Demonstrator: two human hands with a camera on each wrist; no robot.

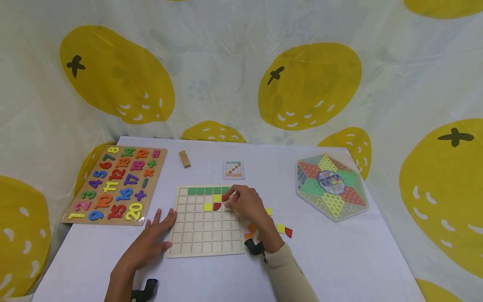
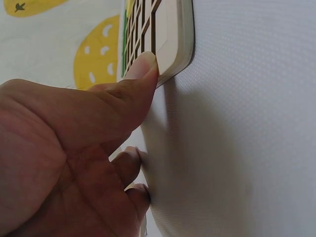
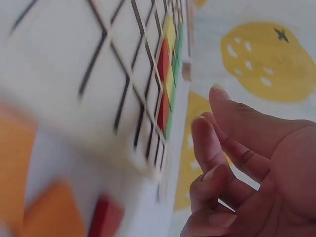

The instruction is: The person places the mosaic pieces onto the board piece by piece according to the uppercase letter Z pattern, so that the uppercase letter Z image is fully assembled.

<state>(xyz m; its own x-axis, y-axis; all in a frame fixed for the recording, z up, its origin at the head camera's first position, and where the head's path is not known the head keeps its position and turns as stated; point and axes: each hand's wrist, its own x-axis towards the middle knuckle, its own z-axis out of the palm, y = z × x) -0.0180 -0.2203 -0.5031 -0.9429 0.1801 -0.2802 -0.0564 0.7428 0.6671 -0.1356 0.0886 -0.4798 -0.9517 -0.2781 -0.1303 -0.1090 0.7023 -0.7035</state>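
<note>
A wooden grid board (image 1: 200,226) lies flat on the white table. Green squares (image 1: 201,191) fill much of its top row, with yellow squares (image 1: 208,206) and red quarter-round pieces (image 1: 216,206) set stepwise below. My left hand (image 1: 152,237) rests at the board's left edge, fingers spread; its thumb (image 2: 143,66) touches the rim. Over the upper right of the board is my right hand (image 1: 247,205), beside the upper red piece and covering some cells. In the right wrist view, the right hand's fingers (image 3: 205,140) are loosely bent, with nothing between them and the thumb.
Loose orange pieces (image 1: 249,236), a yellow square (image 1: 281,228) and a red piece (image 1: 288,232) lie right of the board. Behind it are a small pattern card (image 1: 233,170) and a wooden block (image 1: 184,159). A number puzzle (image 1: 151,197) stands left, a hexagonal game box (image 1: 332,187) right.
</note>
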